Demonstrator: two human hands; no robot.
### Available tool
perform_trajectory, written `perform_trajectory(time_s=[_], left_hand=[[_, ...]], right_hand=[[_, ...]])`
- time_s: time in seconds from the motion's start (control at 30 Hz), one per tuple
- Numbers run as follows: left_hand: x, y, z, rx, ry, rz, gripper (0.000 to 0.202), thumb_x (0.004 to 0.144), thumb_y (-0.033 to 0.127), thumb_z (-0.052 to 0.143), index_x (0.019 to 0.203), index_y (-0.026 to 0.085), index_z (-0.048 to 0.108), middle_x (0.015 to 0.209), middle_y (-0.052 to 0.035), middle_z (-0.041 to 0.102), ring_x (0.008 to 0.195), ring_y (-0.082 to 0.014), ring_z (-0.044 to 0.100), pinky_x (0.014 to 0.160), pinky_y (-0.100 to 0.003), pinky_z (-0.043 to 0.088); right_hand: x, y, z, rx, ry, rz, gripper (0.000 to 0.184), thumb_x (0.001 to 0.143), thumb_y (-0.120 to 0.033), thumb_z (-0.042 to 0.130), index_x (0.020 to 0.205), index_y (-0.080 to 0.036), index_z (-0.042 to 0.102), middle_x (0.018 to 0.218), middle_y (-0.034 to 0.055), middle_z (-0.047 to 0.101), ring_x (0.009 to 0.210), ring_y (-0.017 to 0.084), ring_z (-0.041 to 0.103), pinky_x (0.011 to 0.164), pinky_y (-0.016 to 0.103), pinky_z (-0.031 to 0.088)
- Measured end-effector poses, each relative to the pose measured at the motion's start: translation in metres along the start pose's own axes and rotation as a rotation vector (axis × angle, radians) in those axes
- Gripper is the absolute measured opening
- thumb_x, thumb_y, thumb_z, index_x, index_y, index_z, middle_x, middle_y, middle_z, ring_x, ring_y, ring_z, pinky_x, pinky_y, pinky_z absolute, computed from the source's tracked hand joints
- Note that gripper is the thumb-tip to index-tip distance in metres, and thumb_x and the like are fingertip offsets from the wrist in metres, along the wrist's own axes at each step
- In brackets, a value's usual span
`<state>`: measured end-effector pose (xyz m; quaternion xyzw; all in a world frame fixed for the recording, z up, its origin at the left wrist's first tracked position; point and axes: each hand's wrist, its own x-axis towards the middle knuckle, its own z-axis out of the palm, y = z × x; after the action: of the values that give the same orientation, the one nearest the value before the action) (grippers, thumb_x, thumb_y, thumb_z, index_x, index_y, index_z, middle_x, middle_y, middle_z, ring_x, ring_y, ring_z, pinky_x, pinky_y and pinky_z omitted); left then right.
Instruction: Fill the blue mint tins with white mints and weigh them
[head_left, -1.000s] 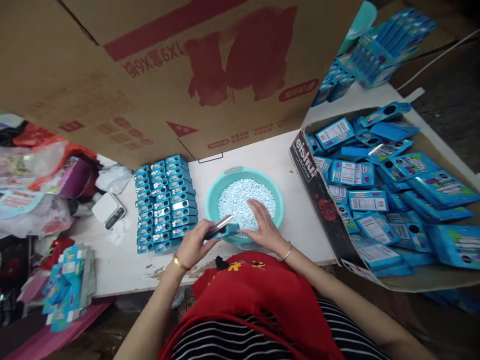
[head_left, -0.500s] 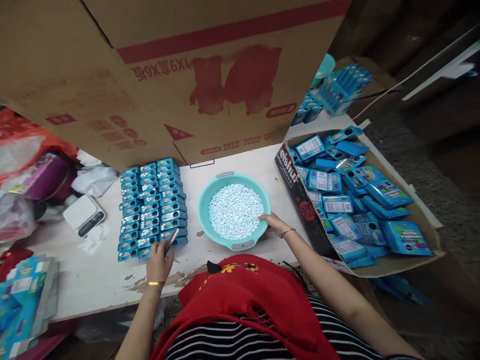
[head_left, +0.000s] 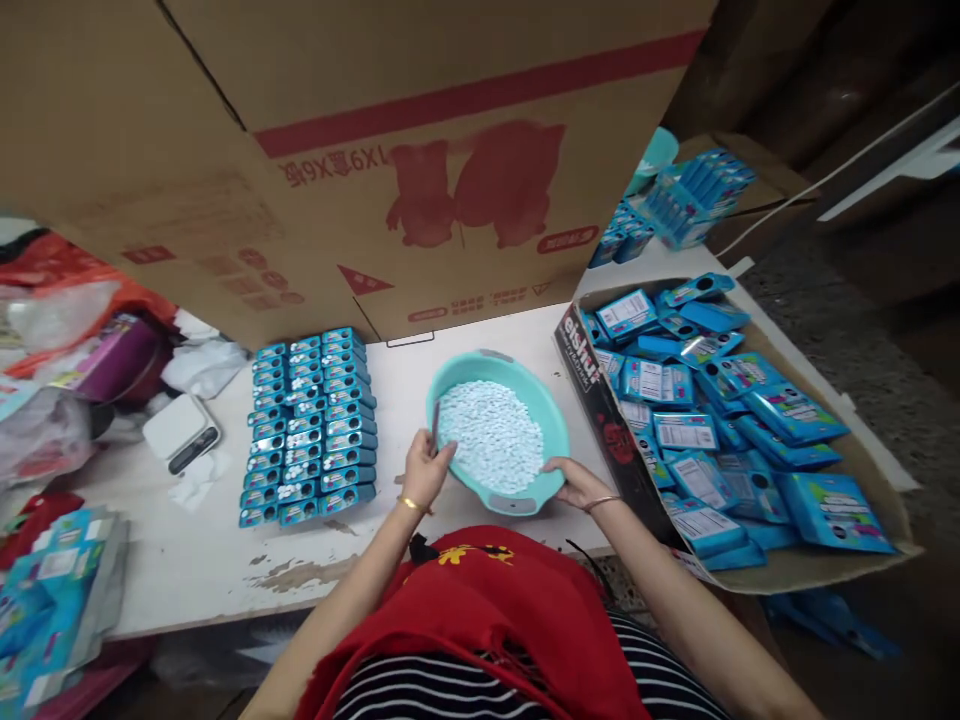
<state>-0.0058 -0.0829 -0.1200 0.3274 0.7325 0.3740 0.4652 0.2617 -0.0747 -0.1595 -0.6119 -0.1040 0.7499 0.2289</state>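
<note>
A teal basin (head_left: 525,385) of small white-blue pellets (head_left: 491,440) stands on the white table (head_left: 465,335) in front of me. My left hand (head_left: 424,475) is at the basin's left rim and pinches a thin grey flat piece (head_left: 435,428) held upright against the rim. My right hand (head_left: 576,482) grips the basin's near right rim. Left of the basin lie tidy rows of small blue tins (head_left: 307,425) with pellets showing in their windows.
An open cardboard box (head_left: 600,405) heaped with blue packets (head_left: 712,400) fills the right. A large brown carton (head_left: 360,160) overhangs the back. A white scale (head_left: 180,432), plastic bags (head_left: 52,330) and flat blue cartons (head_left: 45,590) lie at left.
My left hand went out to the tin rows with a blue tin, then came back to the basin's left rim with only the grey piece. My right hand left the pellets and took the rim.
</note>
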Motion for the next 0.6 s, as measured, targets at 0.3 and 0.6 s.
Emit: perform_trajectory(time_s=[0.3, 0.6], left_hand=[[-0.001, 0.026, -0.001, 0.042, -0.14, 0.047, 0.039, 0.063, 0.04, 0.07, 0.072, 0.022, 0.036, 0.053, 0.0116, 0.035, 0.04, -0.0042, 0.033, 0.038, -0.016, 0.026], [0.022, 0.049, 0.01, 0.21, -0.184, 0.129, 0.036, 0.064, 0.043, 0.065, 0.077, 0.022, 0.038, 0.055, 0.0103, 0.039, 0.041, -0.0066, 0.039, 0.038, -0.019, 0.034]], right_hand=[[0.005, 0.018, 0.004, 0.171, 0.06, -0.015, 0.027, 0.058, -0.008, 0.052, 0.084, -0.016, 0.056, 0.058, -0.001, 0.061, 0.048, 0.013, 0.054, 0.046, 0.023, 0.048], [0.0, 0.025, 0.005, 0.205, -0.024, -0.075, 0.026, 0.064, -0.012, 0.053, 0.089, -0.016, 0.057, 0.067, 0.0018, 0.065, 0.055, 0.013, 0.06, 0.049, 0.022, 0.051]])
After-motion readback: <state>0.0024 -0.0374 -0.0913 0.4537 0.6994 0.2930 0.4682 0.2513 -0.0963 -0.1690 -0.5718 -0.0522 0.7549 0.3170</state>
